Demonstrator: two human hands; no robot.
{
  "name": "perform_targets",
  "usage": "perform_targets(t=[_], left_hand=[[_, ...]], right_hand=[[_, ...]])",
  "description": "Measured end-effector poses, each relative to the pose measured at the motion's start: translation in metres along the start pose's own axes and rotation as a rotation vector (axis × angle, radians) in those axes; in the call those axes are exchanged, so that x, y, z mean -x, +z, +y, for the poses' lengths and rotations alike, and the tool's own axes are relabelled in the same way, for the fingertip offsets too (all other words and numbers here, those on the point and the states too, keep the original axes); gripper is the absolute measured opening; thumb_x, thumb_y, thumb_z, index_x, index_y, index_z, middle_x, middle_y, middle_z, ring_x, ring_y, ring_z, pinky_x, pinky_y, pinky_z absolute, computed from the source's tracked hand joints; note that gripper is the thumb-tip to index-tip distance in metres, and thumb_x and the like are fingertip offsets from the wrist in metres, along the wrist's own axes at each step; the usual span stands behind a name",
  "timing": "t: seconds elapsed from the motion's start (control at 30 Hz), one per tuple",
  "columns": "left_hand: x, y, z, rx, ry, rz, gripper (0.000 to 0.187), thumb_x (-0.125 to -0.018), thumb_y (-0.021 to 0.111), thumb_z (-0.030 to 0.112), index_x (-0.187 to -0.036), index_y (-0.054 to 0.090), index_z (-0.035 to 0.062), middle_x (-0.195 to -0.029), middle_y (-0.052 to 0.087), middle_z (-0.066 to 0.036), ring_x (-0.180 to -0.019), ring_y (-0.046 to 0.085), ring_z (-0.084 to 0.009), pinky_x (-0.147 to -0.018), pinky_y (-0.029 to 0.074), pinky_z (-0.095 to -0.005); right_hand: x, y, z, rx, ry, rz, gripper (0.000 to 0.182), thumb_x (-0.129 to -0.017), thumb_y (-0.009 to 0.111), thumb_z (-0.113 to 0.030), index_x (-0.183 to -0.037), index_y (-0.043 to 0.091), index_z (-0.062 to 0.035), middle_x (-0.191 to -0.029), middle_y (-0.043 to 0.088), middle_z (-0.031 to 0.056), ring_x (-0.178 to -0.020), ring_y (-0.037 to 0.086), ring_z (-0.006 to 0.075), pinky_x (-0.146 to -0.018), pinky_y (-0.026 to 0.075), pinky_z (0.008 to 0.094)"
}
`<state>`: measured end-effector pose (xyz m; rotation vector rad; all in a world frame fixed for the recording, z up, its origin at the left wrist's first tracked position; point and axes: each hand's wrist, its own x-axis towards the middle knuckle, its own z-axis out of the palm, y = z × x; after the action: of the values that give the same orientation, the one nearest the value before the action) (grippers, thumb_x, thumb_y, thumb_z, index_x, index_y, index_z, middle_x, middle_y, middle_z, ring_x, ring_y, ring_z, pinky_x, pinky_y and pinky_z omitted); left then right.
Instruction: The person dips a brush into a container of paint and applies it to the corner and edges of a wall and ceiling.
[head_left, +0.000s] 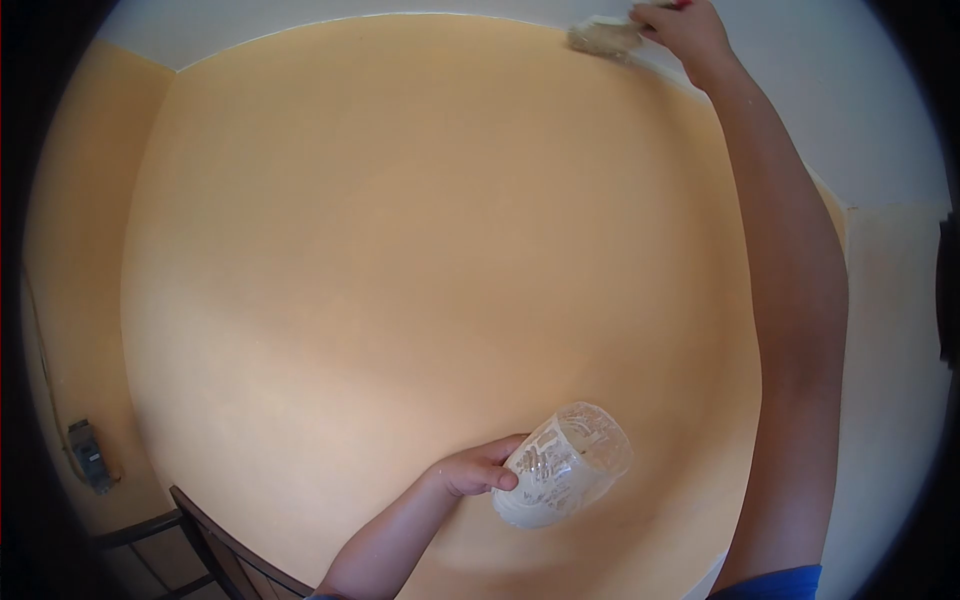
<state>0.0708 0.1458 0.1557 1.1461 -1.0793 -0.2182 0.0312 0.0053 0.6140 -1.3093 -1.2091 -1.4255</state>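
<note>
Plastic cup [548, 478] slants up rightward lengthwise, left grip [482, 469] clasping it, right grip [692, 40] pinching a left-pointing brush [606, 37].

Left hand [478, 470]: bare, it curled round the left side of the clear, white-streaked plastic cup [540, 495], its thumb [505, 481] lying against the near face.
Left forearm [385, 545]: bare, it slanted up from below and left of the cup.
Right hand [688, 35]: bare, it was raised well above and rightward of the cup, fingers bent in a closed grip.
Right arm [800, 300]: bare, it stretched upward, nearly straight, right of the cup.
Right sleeve [785, 582]: blue cloth, it ended below and right of the cup.
</note>
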Motion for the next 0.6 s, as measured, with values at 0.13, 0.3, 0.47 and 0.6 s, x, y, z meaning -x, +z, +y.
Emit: perform_targets(t=[0.13, 0.3, 0.47, 0.6], left_hand=[[-0.001, 0.002, 0.005, -0.024, -0.008, -0.024, 0.100, -0.058, 0.074, 0.052, -0.129, 0.030, -0.0026, -0.122, 0.046, -0.012, -0.113, 0.042, -0.0199, -0.094, 0.035, -0.0314], [-0.004, 0.004, 0.010, -0.033, -0.012, -0.071, 0.100, -0.058, 0.073, 0.054, -0.129, 0.030, -0.0031, -0.122, 0.046, -0.012, -0.113, 0.042, -0.0199, -0.094, 0.035, -0.0313], [-0.003, -0.001, 0.011, 0.022, -0.075, -0.095, 0.109, -0.056, 0.077, 0.049, -0.134, 0.020, -0.0021, -0.132, 0.036, -0.013, -0.122, 0.033, -0.0217, -0.100, 0.028, -0.0343], [-0.003, 0.000, 0.011, 0.005, -0.089, -0.084, 0.110, -0.055, 0.077, 0.049, -0.134, 0.020, -0.0021, -0.132, 0.036, -0.013, -0.122, 0.033, -0.0220, -0.099, 0.028, -0.0343]], right_hand=[[-0.004, -0.068, 0.044, 0.061, 0.067, -0.026, 0.018, -0.072, 0.065, -0.011, -0.082, 0.059, 0.0024, -0.084, 0.059, 0.0056, -0.077, 0.058, 0.0129, -0.071, 0.051, 0.0227], [0.000, -0.094, 0.025, 0.014, 0.109, 0.036, 0.021, -0.073, 0.065, -0.010, -0.087, 0.058, 0.0036, -0.088, 0.058, 0.0078, -0.082, 0.058, 0.0151, -0.075, 0.052, 0.0228], [-0.008, -0.012, 0.001, -0.307, 0.063, -0.104, 0.028, -0.072, 0.065, -0.010, -0.093, 0.052, 0.0036, -0.087, 0.056, 0.0095, -0.081, 0.057, 0.0173, -0.072, 0.051, 0.0262], [-0.007, -0.015, 0.027, -0.368, 0.066, -0.100, 0.017, -0.071, 0.065, -0.010, -0.082, 0.059, 0.0018, -0.086, 0.058, 0.0070, -0.082, 0.057, 0.0142, -0.075, 0.051, 0.0236]])
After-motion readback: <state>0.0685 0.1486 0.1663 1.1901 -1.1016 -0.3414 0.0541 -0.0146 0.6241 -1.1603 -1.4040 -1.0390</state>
